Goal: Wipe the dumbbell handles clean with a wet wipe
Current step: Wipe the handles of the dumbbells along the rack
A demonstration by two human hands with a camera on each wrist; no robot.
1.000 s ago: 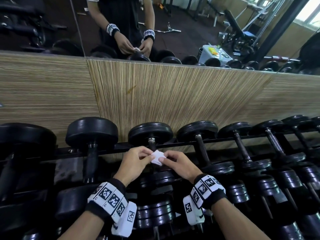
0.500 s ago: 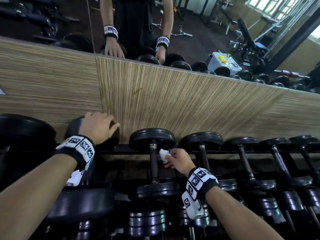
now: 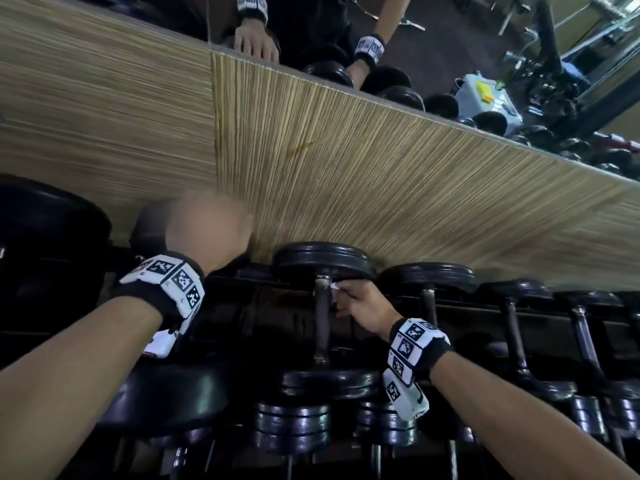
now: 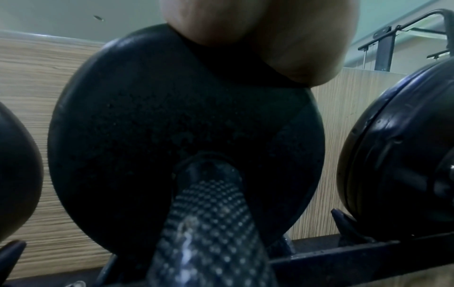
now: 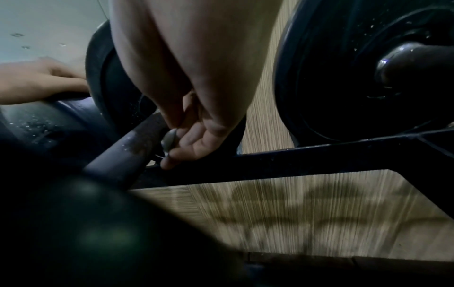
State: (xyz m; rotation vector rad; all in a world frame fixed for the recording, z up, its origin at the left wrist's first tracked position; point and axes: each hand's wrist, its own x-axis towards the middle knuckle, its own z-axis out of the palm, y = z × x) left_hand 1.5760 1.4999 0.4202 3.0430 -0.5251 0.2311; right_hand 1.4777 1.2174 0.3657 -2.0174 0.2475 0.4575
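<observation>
The right hand (image 3: 363, 306) pinches a white wet wipe (image 3: 334, 287) against the far end of a dumbbell handle (image 3: 322, 320) on the rack (image 3: 460, 311), just below its rear plate (image 3: 323, 259). The left hand (image 3: 207, 230), blurred, rests on the neighbouring dumbbell's rear plate (image 4: 172, 116); I cannot tell how its fingers lie.

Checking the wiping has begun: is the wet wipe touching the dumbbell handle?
Touching. In the head view the right hand presses the wet wipe against the upper end of the dumbbell handle, no gap between them.
</observation>
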